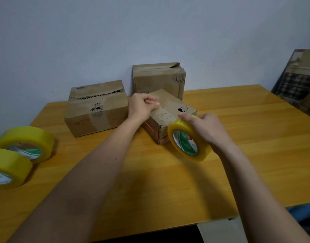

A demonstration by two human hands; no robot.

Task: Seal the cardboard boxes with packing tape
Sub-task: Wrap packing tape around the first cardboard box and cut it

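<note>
Tape roll (pixel 189 140), yellow and wide, sits just right of frame centre in my right hand (pixel 206 129): fingers hooked through the core, thumb over the outer rim, a firm closed grip. I judge it light and rigid, best held through the core as now so it can spin and pay out; the film itself is thin, clingy and apt to fold onto itself, so the free end wants a pinch close to its edge.

The roll hangs beside the near corner of the small box (pixel 170 111), which lies at an angle at centre frame. My left hand (pixel 143 106) rests on that box's top at its left edge, fingers curled with thumb and fingertips pressed together; I cannot tell whether a tape end is between them. The cardboard looks worn and scuffed, probably light and a bit soft, so it should be pinned down while tape is pulled across.

Left of it stands a wider box (pixel 96 109) with a torn top seam, and behind it, against the wall, a taller box (pixel 158 79) with a lifted flap. Two spare rolls (pixel 22 142) lie at the lower left of the yellow wooden surface (pixel 168 181).
</note>
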